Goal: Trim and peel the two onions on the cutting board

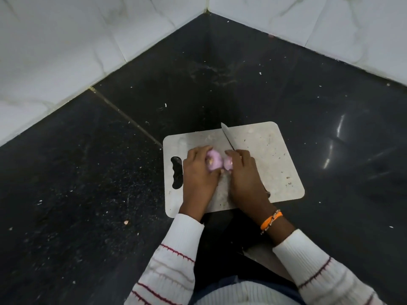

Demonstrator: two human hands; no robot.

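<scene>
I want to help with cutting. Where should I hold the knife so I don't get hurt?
Hold the knife by its handle, the near end under the right hand, coming from the person's side of the cutting board. The blade points away toward the far edge, so the sharp tip stays away from you. The handle itself is mostly hidden.

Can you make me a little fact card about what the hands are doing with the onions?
left hand: holds left onion
right hand: grips knife, touches right onion
knife: blade points away, over board
onions: side by side on board, pink
board: on dark counter
</scene>
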